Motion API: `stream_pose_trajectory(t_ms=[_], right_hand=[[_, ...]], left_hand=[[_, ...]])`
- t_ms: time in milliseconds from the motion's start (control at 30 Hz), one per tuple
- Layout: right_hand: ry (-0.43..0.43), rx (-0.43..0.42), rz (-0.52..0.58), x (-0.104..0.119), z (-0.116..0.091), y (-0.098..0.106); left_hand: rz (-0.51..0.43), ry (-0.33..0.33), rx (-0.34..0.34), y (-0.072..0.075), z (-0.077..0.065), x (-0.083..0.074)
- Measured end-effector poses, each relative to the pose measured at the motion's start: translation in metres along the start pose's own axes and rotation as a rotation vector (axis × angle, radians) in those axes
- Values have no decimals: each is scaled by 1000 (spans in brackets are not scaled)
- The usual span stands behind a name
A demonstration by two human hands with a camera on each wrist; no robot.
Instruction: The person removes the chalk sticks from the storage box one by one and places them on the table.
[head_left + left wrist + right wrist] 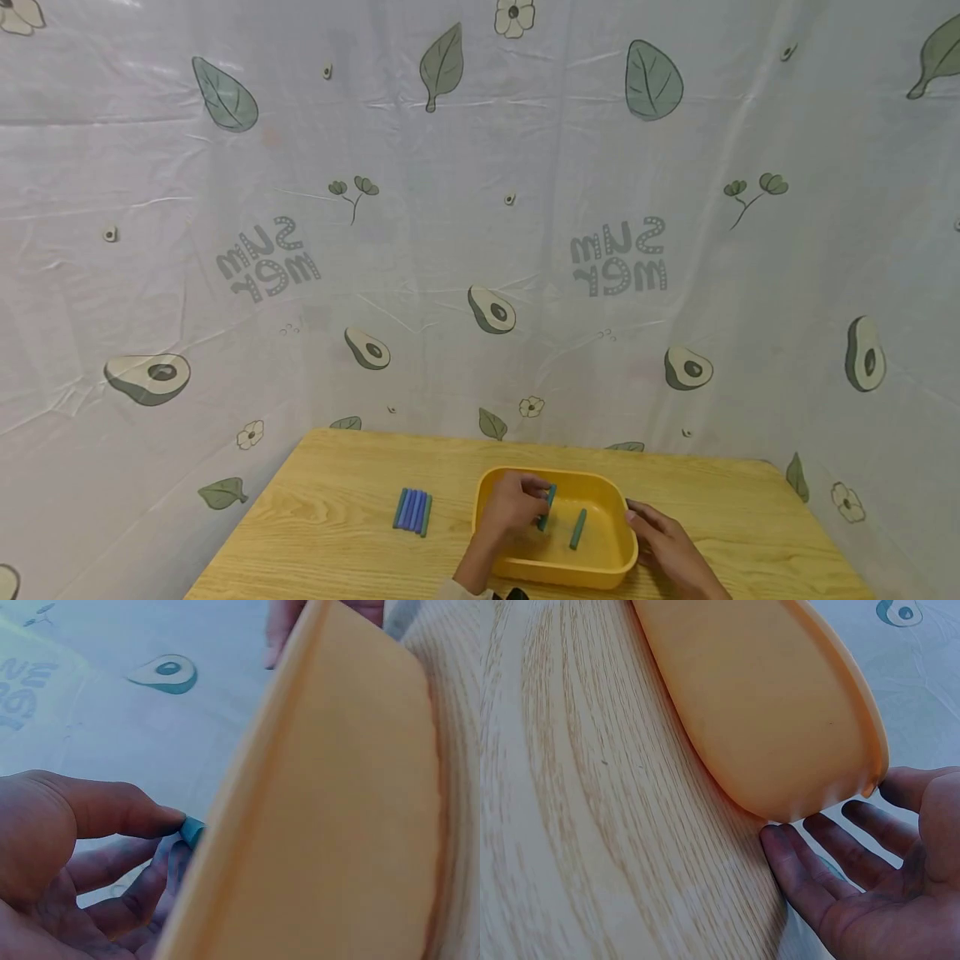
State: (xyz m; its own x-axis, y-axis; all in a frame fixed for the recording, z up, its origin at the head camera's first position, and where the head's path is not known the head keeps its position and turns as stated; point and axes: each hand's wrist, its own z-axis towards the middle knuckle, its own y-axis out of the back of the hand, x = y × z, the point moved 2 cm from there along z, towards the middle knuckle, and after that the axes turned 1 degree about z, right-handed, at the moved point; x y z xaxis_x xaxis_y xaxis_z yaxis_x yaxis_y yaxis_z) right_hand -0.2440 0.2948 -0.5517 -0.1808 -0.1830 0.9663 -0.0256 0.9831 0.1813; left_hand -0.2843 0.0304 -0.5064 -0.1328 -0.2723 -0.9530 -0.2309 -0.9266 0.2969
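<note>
My left hand (512, 504) reaches into a yellow plastic tray (562, 573) and pinches a dark green stick (551, 496) between thumb and fingertips. In the left wrist view the tray's wall hides most of this stick (193, 831); only its end shows at the thumb tip. A second green stick (578, 529) lies on the tray floor, right of the first. My right hand (667, 546) holds the tray's right end. In the right wrist view its thumb is at the rim and the fingertips (776, 836) rest along the outer wall.
Left of the tray, several blue and green sticks (412, 511) lie side by side in a row on the wooden table (337, 558). A pale curtain (450, 250) printed with avocados and leaves hangs behind the table and along both sides.
</note>
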Motion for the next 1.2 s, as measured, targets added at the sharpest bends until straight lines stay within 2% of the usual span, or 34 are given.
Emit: stream_pose_trajectory(t_ms=[200,433,667,933,1200], right_hand=[[6,30,-5,1,-2,1],[-3,10,-3,1,-3,-1],[1,-10,-6,2,-2,-1],[1,27,-26,2,-3,2],[-17,-17,-19,4,-3,-2]], left_hand=[[-64,-17,13,16,-5,-4],[-38,-12,-8,33,-9,-1],[-51,-5,-20,58,-13,6],[15,-34,-99,86,-19,12],[29,-27,-132,111,-23,15]])
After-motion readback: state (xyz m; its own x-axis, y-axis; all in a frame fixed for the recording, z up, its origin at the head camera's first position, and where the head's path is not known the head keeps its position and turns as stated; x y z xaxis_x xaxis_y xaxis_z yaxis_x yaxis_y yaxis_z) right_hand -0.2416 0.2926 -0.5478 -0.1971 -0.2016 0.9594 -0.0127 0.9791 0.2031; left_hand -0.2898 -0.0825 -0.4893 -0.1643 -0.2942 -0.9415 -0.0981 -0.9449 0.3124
